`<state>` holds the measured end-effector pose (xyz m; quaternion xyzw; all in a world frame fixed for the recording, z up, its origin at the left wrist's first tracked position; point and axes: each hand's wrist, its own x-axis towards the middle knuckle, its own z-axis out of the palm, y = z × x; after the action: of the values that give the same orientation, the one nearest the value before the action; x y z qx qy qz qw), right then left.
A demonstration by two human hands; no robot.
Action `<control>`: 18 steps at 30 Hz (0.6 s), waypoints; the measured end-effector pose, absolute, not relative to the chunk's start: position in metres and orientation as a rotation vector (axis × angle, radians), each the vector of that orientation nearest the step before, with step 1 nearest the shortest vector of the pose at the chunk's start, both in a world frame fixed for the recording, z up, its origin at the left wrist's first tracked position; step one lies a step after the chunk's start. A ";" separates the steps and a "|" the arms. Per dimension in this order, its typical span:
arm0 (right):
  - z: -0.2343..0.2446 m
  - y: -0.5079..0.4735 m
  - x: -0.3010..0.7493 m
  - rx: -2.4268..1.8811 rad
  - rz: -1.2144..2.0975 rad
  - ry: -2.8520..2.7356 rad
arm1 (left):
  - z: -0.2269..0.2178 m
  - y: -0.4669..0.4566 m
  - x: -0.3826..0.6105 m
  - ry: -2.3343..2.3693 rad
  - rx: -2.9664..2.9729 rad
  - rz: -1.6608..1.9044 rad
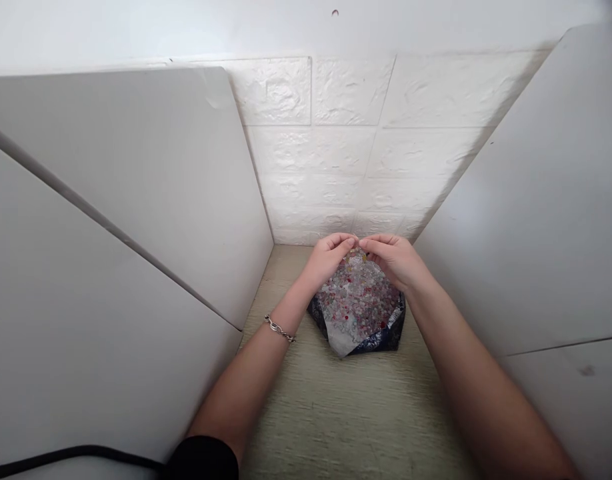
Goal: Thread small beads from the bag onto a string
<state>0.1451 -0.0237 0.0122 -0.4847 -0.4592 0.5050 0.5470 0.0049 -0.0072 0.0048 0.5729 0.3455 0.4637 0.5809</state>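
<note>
2 hands are seen meeting at the far edge of a patterned cloth bundle, which is set on the tabletop near the back wall. The left hand and the right hand are brought together so that their fingertips nearly touch, and the upper edge of the bundle is pinched in the grip of each. What exactly lies between the fingertips is too small to be made out, though a small yellowish speck is seen there.

The work space is closed in tightly. 1 white panel is stood on the left and another white panel on the right, both slanted toward the back, so that only a narrow strip of tabletop is left between them. The back is shut off by a wall of white embossed brick tiles, rough and stone-like in surface. The side panels are smooth and matte by contrast.

The tabletop is covered in a pale, greenish-beige material with a fine woven grain. The bundle is roughly polygonal, light on top with small red and pink dots, and dark blue along its lower folds. A silver chain bracelet is worn on the left wrist, and a black cable is laid across the lower left corner.
</note>
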 end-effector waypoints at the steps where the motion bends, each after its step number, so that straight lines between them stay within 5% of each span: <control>1: 0.013 -0.024 0.144 -1.124 1.229 -1.055 | 0.004 -0.007 0.005 0.807 1.335 1.070; 18: 0.016 -0.026 0.139 -1.044 1.307 -0.953 | 0.012 -0.013 0.003 0.748 1.168 0.891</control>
<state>0.1394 -0.0264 0.0163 -0.4449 -0.4063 0.5571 0.5716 0.0029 -0.0127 0.0116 0.5202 0.3329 0.3969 0.6790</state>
